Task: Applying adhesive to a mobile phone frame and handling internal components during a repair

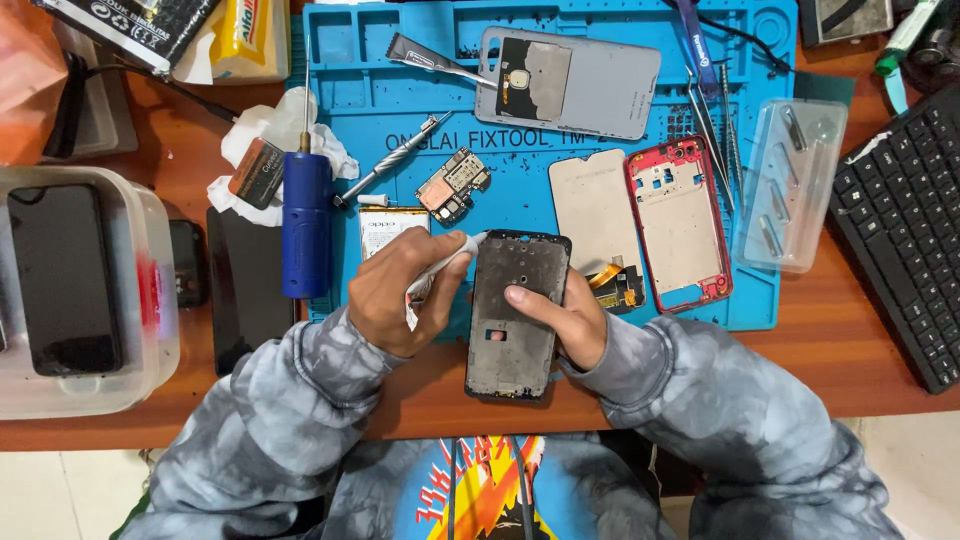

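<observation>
Left hand (400, 290) pinches a white wipe (440, 268) against the phone frame (515, 315) gripped by right hand (560, 318), blue mat (760, 250) beneath.

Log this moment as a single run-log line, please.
left hand: wiping with white tissue | right hand: steadying black phone frame | surface: blue mat | nearby: circuit board, red frame

a phone repair bench: blue repair mat (760, 300), tweezers (708, 125), loose circuit board (453, 186), electric screwdriver (306, 215).
</observation>
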